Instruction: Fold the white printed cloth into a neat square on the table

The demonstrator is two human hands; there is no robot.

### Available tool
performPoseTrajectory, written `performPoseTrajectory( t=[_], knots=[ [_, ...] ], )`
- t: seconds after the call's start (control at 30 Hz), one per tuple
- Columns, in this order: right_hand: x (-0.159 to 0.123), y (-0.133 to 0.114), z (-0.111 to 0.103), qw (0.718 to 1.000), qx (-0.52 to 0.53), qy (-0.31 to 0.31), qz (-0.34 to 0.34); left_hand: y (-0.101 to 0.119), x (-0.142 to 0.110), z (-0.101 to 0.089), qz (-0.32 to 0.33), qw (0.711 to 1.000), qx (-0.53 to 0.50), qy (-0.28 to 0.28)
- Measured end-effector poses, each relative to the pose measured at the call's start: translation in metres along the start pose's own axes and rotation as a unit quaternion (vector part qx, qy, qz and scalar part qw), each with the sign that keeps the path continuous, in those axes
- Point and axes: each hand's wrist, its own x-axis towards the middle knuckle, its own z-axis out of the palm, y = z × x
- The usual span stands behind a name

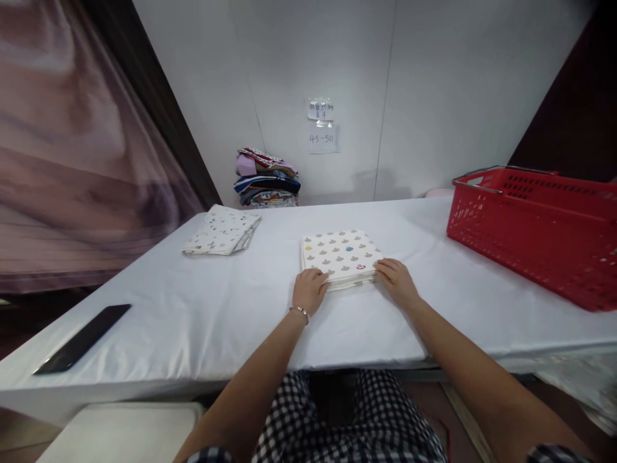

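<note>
A folded white cloth [340,254] printed with grey duck-like shapes and a few coloured ones lies on the table in front of me, in a neat, thick square. My left hand [310,289] grips its near left corner, fingers curled over the edge and thumb hidden below. At the near right corner, my right hand [396,280] pinches the cloth between fingertips and thumb. Farther left lies a second folded white cloth [222,230] with small dark prints, touched by neither hand.
A red plastic basket [540,225] with a metal handle stands at the right. On the left lies a dark flat object [87,337]. Folded fabrics [267,183] are stacked by the wall. A white-covered table [207,308] spans the view; a white stool [125,434] is below.
</note>
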Motion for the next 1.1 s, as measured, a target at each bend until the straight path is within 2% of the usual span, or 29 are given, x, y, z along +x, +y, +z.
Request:
performPoseTrajectory(
  t=[0.33, 0.53, 0.7, 1.1],
  knots=[
    [-0.001, 0.005, 0.003, 0.999, 0.000, -0.013, 0.032, 0.006, 0.001, 0.007, -0.011, 1.000, 0.001, -0.005],
    [-0.003, 0.003, 0.000, 0.999, -0.001, -0.036, 0.004, 0.004, -0.001, 0.009, -0.009, 1.000, 0.011, -0.007],
    [-0.003, 0.003, 0.000, 0.998, -0.006, -0.052, 0.017, 0.002, -0.001, 0.008, -0.023, 1.000, -0.007, -0.007],
    [0.001, 0.000, -0.002, 0.999, -0.003, -0.052, 0.007, 0.000, 0.001, 0.012, -0.038, 0.999, -0.008, -0.007]
  ],
)
